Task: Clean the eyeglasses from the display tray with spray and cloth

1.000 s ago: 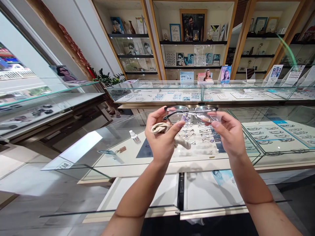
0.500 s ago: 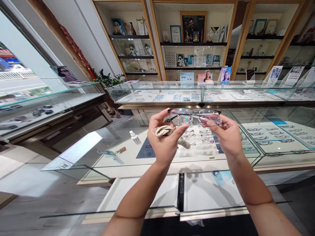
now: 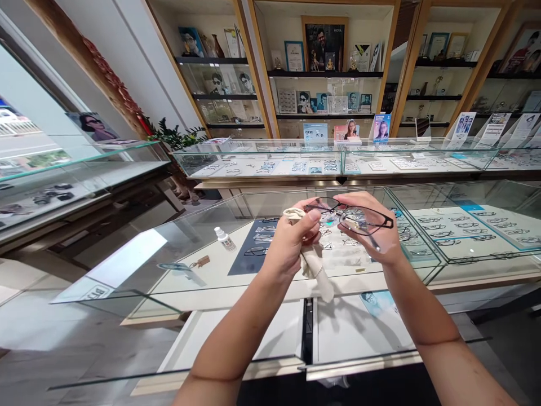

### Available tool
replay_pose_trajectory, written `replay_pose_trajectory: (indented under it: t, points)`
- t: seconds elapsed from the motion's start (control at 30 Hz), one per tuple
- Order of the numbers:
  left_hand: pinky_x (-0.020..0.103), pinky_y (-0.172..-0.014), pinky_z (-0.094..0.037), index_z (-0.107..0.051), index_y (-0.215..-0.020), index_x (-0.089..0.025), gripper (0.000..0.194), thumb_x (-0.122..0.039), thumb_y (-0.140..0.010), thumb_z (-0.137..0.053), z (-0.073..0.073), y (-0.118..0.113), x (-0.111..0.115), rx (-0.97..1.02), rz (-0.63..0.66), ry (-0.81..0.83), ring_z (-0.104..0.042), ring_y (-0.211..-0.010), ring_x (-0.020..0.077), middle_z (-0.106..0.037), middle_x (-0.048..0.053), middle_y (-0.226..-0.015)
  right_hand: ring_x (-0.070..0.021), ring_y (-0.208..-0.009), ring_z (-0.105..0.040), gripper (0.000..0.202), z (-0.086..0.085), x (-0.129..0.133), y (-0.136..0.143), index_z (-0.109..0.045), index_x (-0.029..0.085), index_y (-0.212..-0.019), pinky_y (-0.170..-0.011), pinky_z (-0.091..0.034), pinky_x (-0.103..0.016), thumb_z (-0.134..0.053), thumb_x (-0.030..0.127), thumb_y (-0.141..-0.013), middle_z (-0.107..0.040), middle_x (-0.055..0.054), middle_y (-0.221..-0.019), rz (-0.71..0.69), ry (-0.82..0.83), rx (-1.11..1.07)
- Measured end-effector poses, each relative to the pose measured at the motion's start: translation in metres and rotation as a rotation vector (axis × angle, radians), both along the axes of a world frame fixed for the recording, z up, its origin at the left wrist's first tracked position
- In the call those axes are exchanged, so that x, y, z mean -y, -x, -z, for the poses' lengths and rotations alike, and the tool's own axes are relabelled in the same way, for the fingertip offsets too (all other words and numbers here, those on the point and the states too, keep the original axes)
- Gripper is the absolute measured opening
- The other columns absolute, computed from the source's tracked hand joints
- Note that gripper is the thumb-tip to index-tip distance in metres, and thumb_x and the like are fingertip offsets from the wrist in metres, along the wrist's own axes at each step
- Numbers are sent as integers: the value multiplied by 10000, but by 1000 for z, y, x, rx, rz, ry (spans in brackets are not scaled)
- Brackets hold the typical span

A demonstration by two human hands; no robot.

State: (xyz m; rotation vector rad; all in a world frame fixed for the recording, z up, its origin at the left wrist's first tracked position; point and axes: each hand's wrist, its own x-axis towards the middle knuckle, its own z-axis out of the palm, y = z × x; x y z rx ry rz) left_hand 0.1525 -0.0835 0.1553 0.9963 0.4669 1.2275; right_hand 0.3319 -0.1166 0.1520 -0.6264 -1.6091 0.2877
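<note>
A pair of black-framed glasses (image 3: 359, 219) is held up, tilted, above the glass display counter. My left hand (image 3: 291, 237) pinches its left end between thumb and fingers. The same hand grips a cream cloth (image 3: 313, 265), which hangs below the palm. My right hand (image 3: 378, 225) is behind the right lens, its fingers partly seen through the lens and touching the frame near the middle. One temple arm points down toward the right palm.
On the counter (image 3: 169, 290) stand a small white spray bottle (image 3: 225, 239) and a brown tag (image 3: 200, 261). Rows of glasses (image 3: 465, 225) lie under the glass. Two white drawers (image 3: 355, 332) are open below. Farther back is another glass case (image 3: 270, 163).
The glasses have turned and tilted down to the right. My right hand has shifted behind the lens. The cloth now hangs lower from my left hand, and the view has shifted slightly.
</note>
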Motion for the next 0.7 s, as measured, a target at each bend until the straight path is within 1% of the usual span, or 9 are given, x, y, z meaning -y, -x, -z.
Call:
replay_pose_trajectory:
  t: [0.07,0.13,0.2,0.3,0.37,0.43,0.5,0.6,0.7]
  points:
    - [140,-435,-308,-705,-1037,-157,749,-490,-476,-1072,-1,0,-1,1,96,79,-319,-462,0,-460,-118,-617,-259,-1159,-743,335,0,-1,-3,-810,345,-1248,-1062,-602,-461,-849,359,-916,-801,-45,-1241,28,-69,63]
    - [127,-430,-308,-706,-1037,-147,770,-483,-455,-1082,0,0,-3,-8,186,150,-327,-472,-2,-475,-111,-636,-258,-1189,-730,362,0,-1,-6,-795,371,-1290,-1075,-595,-469,-834,358,-931,-788,-40,-1273,25,-112,88]
    - [115,-416,-300,-700,-976,-138,762,-487,-423,-1092,2,0,-6,-19,278,211,-342,-480,-3,-488,-101,-652,-259,-1197,-722,370,0,-1,-9,-791,388,-1298,-1057,-603,-470,-833,378,-931,-778,-37,-1281,20,-140,101]
    - [100,-406,-296,-659,-852,-133,717,-476,-404,-1101,6,-2,-11,-19,407,293,-357,-485,-4,-485,-94,-648,-261,-1175,-712,324,-2,-2,-11,-821,383,-1233,-1005,-621,-472,-847,422,-912,-772,-40,-1266,45,-159,114]
    - [97,-407,-311,-641,-823,-132,692,-433,-410,-1108,10,-3,-15,-6,481,332,-367,-483,-4,-510,-84,-657,-252,-1147,-705,263,-4,-3,-11,-844,370,-1157,-987,-621,-474,-856,431,-902,-772,-39,-1247,53,-162,102]
    - [100,-405,-328,-642,-827,-128,655,-391,-443,-1104,13,-4,-18,14,538,357,-379,-479,-3,-547,-70,-678,-244,-1120,-702,203,-5,-4,-12,-859,347,-1073,-980,-617,-480,-857,450,-899,-776,-41,-1223,52,-145,91]
    - [104,-403,-341,-647,-840,-125,602,-367,-506,-1087,16,-6,-20,32,577,381,-389,-473,-2,-568,-61,-696,-240,-1099,-706,197,-6,-5,-13,-860,321,-1013,-977,-615,-489,-848,482,-900,-780,-48,-1203,47,-110,96]
    - [98,-403,-341,-638,-842,-124,509,-341,-620,-1043,20,-9,-22,38,608,432,-397,-460,-6,-575,-56,-708,-236,-1106,-710,223,-6,-3,-20,-847,307,-1019,-1011,-600,-506,-863,485,-886,-778,-50,-1207,10,-50,107]
    - [104,-398,-339,-613,-807,-127,465,-372,-710,-996,25,-16,-22,14,649,496,-384,-436,-7,-551,-57,-684,-243,-1182,-698,260,-8,0,-32,-830,311,-1055,-1080,-562,-528,-889,471,-859,-768,-46,-1261,-77,37,139]
